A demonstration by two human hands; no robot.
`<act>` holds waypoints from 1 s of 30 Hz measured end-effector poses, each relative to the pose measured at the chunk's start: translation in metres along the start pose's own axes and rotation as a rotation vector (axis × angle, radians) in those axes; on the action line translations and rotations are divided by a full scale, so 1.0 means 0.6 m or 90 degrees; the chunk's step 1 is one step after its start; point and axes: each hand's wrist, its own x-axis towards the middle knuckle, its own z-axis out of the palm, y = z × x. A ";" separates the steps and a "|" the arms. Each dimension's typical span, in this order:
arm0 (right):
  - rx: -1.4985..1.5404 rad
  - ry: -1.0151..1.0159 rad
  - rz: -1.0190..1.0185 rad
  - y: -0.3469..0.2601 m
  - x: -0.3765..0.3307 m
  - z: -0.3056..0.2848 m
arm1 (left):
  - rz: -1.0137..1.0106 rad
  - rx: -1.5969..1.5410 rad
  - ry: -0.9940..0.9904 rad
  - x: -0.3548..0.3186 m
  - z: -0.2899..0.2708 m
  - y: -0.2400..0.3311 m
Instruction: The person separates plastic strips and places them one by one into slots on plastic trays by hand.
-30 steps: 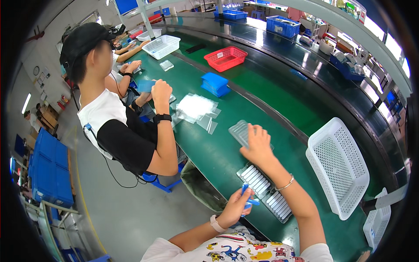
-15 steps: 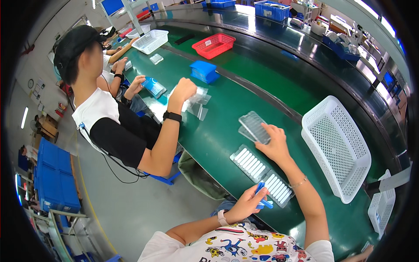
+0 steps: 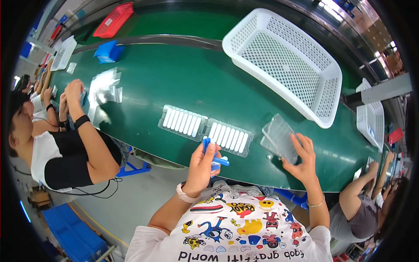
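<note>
Several slim blue plastic sticks [image 3: 221, 161] poke out of my left hand [image 3: 203, 168], which is closed on them at the near edge of the table. Just beyond it lies a clear hinged tray [image 3: 200, 135], spread flat, with a row of white oblong pieces in each half. Right of this tray, my right hand [image 3: 302, 159] grips the edge of clear plastic cases [image 3: 279, 136], overlapping each other and tilted over the table. Nothing visible lies inside those cases.
A large white perforated basket [image 3: 238, 52] stands beyond my right hand, with a smaller white basket [image 3: 364, 126] farther right. To the left are clear plastic bags [image 3: 104, 87], a blue holder [image 3: 108, 52] and a red basket [image 3: 114, 19]. Co-workers sit on both sides.
My view has swung to the right. The right hand has carried the clear cases from beyond the hinged tray to its right side. My left hand still holds the blue sticks.
</note>
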 end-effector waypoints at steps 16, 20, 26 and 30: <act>0.051 -0.057 -0.001 -0.059 0.027 0.067 | 0.100 0.027 0.098 0.003 0.009 0.012; 0.109 -0.033 0.019 -0.003 0.011 0.006 | 0.184 0.226 0.144 0.008 0.029 0.000; 0.037 0.034 0.157 0.097 -0.095 -0.085 | 0.215 0.355 0.054 0.034 0.047 -0.007; -0.015 -0.055 0.174 0.074 -0.088 -0.066 | 0.217 0.384 0.024 0.045 0.059 -0.008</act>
